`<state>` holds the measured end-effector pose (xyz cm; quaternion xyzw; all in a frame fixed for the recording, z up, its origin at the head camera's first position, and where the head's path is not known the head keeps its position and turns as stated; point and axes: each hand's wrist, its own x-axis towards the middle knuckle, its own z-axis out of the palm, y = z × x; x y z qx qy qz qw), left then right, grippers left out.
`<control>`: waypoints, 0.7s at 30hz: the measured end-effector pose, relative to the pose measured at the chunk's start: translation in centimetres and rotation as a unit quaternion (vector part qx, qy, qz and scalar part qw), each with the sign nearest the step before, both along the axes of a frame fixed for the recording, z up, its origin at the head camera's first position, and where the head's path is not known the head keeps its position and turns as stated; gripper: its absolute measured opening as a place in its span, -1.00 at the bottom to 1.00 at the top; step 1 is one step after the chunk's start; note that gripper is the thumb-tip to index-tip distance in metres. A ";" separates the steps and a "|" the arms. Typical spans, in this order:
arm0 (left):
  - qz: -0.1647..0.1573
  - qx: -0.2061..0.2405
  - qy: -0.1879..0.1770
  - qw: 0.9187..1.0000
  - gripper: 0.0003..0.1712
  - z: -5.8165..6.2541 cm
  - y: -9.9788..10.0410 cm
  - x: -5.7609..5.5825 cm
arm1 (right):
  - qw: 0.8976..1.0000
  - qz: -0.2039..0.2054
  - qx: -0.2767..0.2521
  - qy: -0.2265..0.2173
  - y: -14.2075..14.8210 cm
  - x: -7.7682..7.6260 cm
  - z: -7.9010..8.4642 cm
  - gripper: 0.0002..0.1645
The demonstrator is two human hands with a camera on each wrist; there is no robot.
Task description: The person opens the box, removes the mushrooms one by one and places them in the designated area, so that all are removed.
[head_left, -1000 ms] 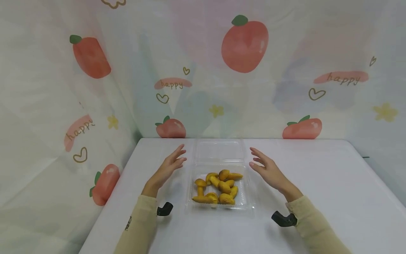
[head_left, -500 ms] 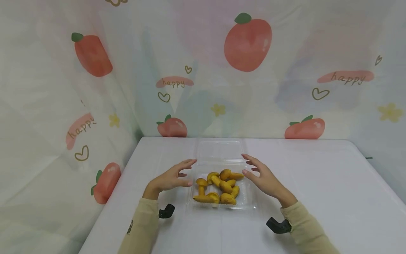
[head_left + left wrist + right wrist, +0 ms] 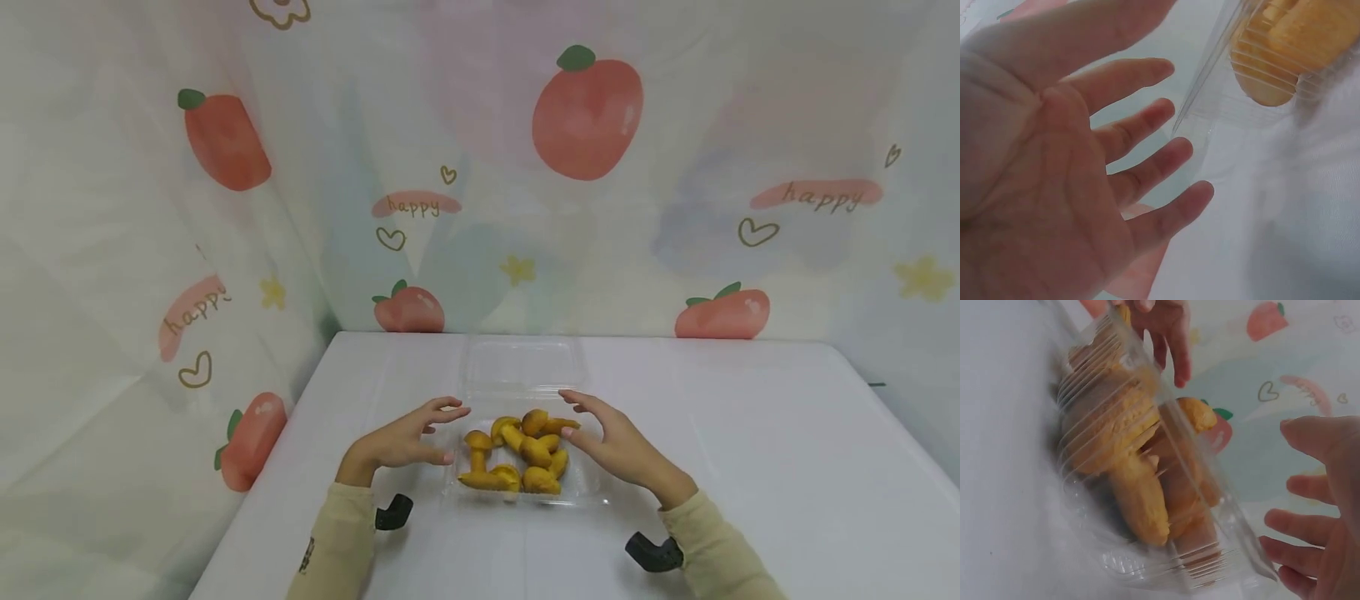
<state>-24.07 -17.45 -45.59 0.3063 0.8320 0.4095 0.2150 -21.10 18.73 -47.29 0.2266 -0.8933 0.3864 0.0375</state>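
A clear plastic clamshell box (image 3: 581, 487) lies on the table with its lid (image 3: 522, 364) folded back flat behind it. Several yellow-brown mushrooms (image 3: 536, 452) fill its tray. My left hand (image 3: 401, 437) is at the box's left side, fingers spread and pointing toward the rim, with nothing in it. On the other side my right hand (image 3: 618, 446) hovers by the right rim, thumb and fingertips overlapping the box's edge in the head view. In the right wrist view the ribbed tray wall (image 3: 1222, 494) stands close to the spread fingertips.
The white table (image 3: 750, 467) reaches back to a cloth backdrop (image 3: 480, 167) printed with peaches, hearts and "happy". The same cloth runs along the left side. A black curved piece sticks out from each sleeve, at the left wrist (image 3: 393, 512) and the right wrist (image 3: 654, 552).
Both hands have moved inward and nearer to the box from either side, and lower over its rim. The box and mushrooms stay where they were; the head view shifted slightly.
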 end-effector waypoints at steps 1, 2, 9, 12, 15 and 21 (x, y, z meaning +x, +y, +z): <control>0.001 -0.007 0.001 1.000 -0.15 -0.1 0.0 0.0 | 1.000 0.001 0.007 0.002 0.0 0.0 -0.1 -0.32; 0.002 -0.012 0.002 1.000 -0.16 -0.1 -0.1 0.0 | 1.000 0.002 0.012 0.003 0.0 -0.1 -0.1 -0.33; 0.004 -0.037 0.020 0.999 -0.14 -0.7 -0.3 -0.2 | 0.998 0.035 0.045 0.038 -0.3 -0.4 -0.7 -0.38; 0.007 -0.045 0.028 0.999 -0.11 -0.7 -0.2 -0.2 | 0.995 0.036 0.072 0.053 -0.6 -0.3 -0.9 -0.41; 0.009 -0.052 0.032 0.998 -0.10 -0.6 -0.1 -0.2 | 0.995 0.036 0.081 0.054 -0.9 -0.2 -1.1 -0.43; 0.017 -0.057 0.027 0.998 -0.09 -0.4 0.1 0.0 | 0.995 0.042 0.039 0.081 -1.4 -0.2 -1.2 -0.49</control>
